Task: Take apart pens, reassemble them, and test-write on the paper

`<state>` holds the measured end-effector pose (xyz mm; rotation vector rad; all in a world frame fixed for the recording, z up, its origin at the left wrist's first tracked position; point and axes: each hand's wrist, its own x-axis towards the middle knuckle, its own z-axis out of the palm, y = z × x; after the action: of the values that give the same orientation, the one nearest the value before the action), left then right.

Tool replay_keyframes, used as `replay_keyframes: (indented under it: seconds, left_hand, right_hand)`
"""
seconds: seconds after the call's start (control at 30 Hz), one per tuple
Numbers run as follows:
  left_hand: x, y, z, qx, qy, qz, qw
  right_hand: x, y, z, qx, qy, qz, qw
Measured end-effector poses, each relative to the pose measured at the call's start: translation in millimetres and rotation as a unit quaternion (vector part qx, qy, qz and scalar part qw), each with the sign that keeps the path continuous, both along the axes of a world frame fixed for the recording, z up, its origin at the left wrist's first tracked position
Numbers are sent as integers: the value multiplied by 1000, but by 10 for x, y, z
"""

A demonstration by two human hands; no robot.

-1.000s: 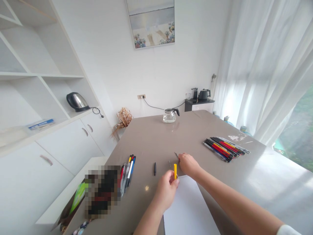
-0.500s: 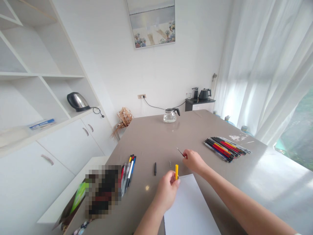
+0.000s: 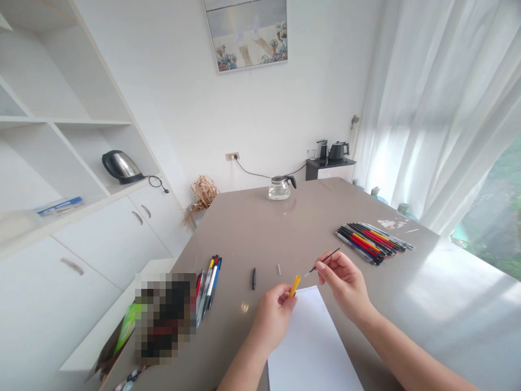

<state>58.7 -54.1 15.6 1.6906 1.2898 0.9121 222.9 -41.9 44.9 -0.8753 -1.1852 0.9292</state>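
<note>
L hand grips yellow plastic barrel; R hand pinches thin refill (slim, dark).

A home-like room or small office: white shelves and cabinets with a kettle, a framed picture, sheer curtains, pens on a grey counter.

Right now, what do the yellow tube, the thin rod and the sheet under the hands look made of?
Yellow tube, in the left hand: probably plastic, opaque, even colour, slight sheen. Thin rod, pinched by the right hand: dark, straight, very slim; looks like a pen refill, plastic or metal, too small to tell. White sheet: likely paper, flat, matte. Table: glossy grey-brown top; it shows reflections, perhaps laminate.
</note>
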Motion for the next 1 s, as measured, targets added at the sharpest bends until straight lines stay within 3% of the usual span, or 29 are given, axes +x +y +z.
replay_keyframes:
  seconds: [0.2, 0.47, 0.77, 1.0]
  left_hand:
    - [-18, -6, -13, 12, 20, 6, 1000]
    - [-17, 9, 4, 43, 40, 5, 998]
    - [-13, -8, 30, 47, 42, 11, 998]
    - [-15, 1, 36, 40, 36, 9, 999]
  right_hand:
    - [0, -17, 8, -5, -1, 16, 1000]
    - [-50, -17, -101, -50, -94, 52, 993]
    - [-35, -32, -104, -70, -134, 45, 987]
    - [-27, -6, -146, -53, -140, -6, 989]
